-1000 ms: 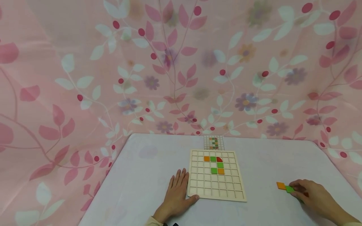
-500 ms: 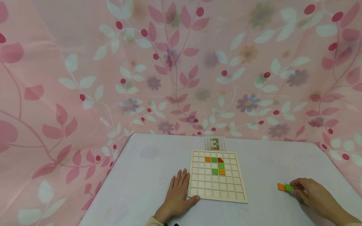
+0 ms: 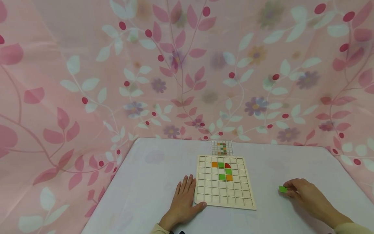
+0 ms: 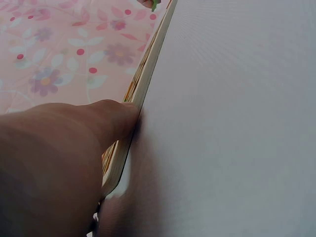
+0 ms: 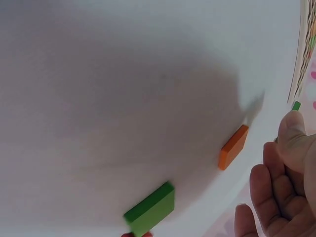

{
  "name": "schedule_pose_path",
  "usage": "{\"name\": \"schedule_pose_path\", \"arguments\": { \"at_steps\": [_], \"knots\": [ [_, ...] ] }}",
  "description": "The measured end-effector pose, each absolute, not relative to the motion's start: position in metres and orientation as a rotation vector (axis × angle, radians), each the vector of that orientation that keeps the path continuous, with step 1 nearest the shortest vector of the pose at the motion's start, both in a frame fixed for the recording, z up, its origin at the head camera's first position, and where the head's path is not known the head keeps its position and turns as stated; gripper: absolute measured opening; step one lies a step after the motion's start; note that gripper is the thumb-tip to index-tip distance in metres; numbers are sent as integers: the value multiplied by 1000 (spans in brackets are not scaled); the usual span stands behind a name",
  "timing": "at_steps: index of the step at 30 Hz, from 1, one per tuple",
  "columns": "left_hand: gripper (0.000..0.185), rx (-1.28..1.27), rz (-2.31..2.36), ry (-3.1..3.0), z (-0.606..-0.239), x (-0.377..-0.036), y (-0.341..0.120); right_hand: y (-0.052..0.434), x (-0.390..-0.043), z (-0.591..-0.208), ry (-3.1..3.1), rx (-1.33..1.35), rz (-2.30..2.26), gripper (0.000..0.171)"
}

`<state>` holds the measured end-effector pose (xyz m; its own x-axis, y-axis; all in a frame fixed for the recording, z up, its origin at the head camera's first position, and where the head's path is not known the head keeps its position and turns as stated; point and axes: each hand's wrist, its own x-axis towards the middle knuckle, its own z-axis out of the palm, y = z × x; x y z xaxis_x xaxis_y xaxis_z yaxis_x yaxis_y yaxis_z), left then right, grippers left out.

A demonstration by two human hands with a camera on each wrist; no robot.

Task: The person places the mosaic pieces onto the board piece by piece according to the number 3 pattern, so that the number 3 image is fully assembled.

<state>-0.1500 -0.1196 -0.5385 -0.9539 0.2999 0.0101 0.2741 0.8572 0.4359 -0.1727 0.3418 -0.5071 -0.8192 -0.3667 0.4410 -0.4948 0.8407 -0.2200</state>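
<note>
A green square tile (image 3: pixel 282 189) is pinched between the thumb and fingers of my right hand (image 3: pixel 309 199), raised off the table right of the board. In the right wrist view only a corner of this green tile (image 5: pixel 296 105) shows past the thumb. The pale wooden grid board (image 3: pixel 239 192) carries orange and green square tiles and one red rounded tile (image 3: pixel 227 165). My left hand (image 3: pixel 182 201) lies flat along the board's left side, fingers straight, its thumb touching the near left corner. The left wrist view shows that thumb (image 4: pixel 111 118) against the board's edge.
A small card (image 3: pixel 214 151) with a printed grid pattern lies beyond the board. An orange tile (image 5: pixel 233 148) and another green tile (image 5: pixel 150 210) are on the table, with red bits (image 5: pixel 127 235) at the frame's edge. A floral curtain (image 3: pixel 187 81) hangs behind the table.
My right hand has picked up the green tile from beside the orange one and moved left, slightly away from me. In the head view the orange tile is now hidden. My left hand stays put.
</note>
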Motion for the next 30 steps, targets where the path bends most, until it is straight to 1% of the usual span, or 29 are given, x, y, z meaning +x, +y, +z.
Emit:
{"name": "schedule_pose_path", "arguments": {
  "at_steps": [5, 12, 20, 26, 30],
  "knots": [
    [97, 452, 663, 2978, -542, -151, -120, 325, -178, -505, -2719, 631, 455, 25],
    [97, 450, 679, 2976, -541, -150, -121, 306, -188, -503, -2748, 645, 460, 25],
    [96, 458, 658, 2992, -542, -150, -121, 280, -200, -503, -2839, 614, 510, 20],
    [96, 453, 680, 2978, -539, -150, -120, 264, -211, -502, -2890, 590, 508, 20],
    [95, 455, 668, 2981, -539, -150, -119, 254, -216, -501, -2870, 619, 511, 21]
  ]
}}
